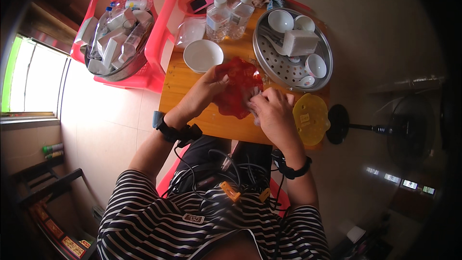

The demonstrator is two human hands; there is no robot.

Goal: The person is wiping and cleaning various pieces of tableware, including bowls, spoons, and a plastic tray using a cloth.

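Observation:
My left hand [207,88] grips a red scalloped plastic dish [236,79] by its left side, above the wooden table [205,124]. My right hand [272,106] pinches a crumpled whitish tissue or cloth [254,103] against the dish's lower right part. Motion blurs the fingertips there. Just beyond my left hand sits a white bowl [203,56]. A yellow scalloped plastic dish [311,120] lies at the table's right edge, beside my right hand.
A perforated metal steamer tray [285,70] holds bowls, spoons and a white block [300,42]. Two plastic bottles [218,20] stand behind the white bowl. A pink chair [160,39] at left bears a basin [126,72] of bottles and boxes. Cables [234,166] hang across my lap. A fan [408,130] stands right.

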